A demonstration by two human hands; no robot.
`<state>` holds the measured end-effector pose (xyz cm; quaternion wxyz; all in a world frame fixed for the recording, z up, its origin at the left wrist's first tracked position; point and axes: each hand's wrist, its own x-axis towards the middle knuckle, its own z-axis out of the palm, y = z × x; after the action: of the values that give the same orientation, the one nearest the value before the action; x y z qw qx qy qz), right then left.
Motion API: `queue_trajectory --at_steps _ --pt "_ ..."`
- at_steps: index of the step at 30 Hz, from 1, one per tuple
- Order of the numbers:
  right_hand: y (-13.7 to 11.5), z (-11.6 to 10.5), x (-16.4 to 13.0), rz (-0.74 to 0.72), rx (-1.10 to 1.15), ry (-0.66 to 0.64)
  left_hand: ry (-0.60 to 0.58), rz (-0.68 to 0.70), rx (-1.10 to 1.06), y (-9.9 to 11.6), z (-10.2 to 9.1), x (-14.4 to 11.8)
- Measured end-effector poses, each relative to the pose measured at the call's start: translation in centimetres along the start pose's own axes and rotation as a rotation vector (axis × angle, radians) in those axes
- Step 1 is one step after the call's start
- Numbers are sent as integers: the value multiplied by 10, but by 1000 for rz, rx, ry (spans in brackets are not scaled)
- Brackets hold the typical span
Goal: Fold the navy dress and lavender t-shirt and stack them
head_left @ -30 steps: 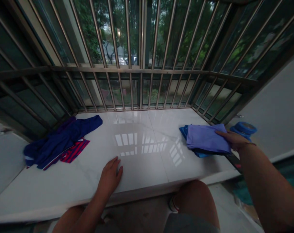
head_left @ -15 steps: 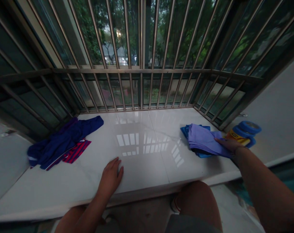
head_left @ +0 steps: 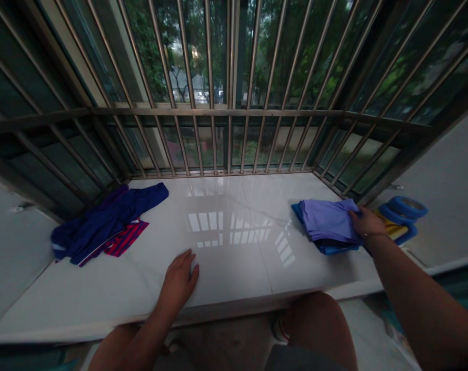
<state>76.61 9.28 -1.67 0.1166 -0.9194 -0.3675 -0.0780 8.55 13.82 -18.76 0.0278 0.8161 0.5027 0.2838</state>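
Observation:
My left hand (head_left: 180, 275) rests flat on the white tiled sill (head_left: 226, 278), fingers stretched out, with nothing in it. On the right, my right hand (head_left: 368, 224) has its fingers closed on the right edge of a folded lavender garment (head_left: 328, 220). That garment lies on top of darker blue folded clothes (head_left: 336, 249), whose edges show at the left and front. My fingertips are partly hidden at the cloth's edge.
A loose heap of dark blue clothing (head_left: 110, 219) lies at the left, with a red-and-blue striped garment (head_left: 126, 238) beneath it. A blue-lidded container with a yellow label (head_left: 405, 208) stands beyond my right hand. Metal window bars (head_left: 229, 111) rise behind the sill.
My right hand has shifted at the lavender garment's right side, and the garment's right part now sits higher and squarer on the pile. My left hand stays in place. The view has shifted slightly.

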Motion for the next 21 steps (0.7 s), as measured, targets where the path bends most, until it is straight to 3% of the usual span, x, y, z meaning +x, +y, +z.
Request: queue_trajectory --at_steps 3,6,9,13,17,21 --pt "-11 7 -7 107 -18 -71 1 -3 -4 0 -1 0" --pt "-23 12 -22 163 -38 17 -1 1 2 1 -1 0" --pt "-38 22 -39 -13 -22 98 -1 -4 2 3 -2 0" --pt "-55 48 -61 -312 -13 -113 -14 -19 -2 8 -6 1" --pt "-61 62 -68 -330 -113 -114 -20 -42 -7 13 -10 2" --pt "-64 51 -76 -284 -162 -124 -41 -66 -44 14 -10 2"
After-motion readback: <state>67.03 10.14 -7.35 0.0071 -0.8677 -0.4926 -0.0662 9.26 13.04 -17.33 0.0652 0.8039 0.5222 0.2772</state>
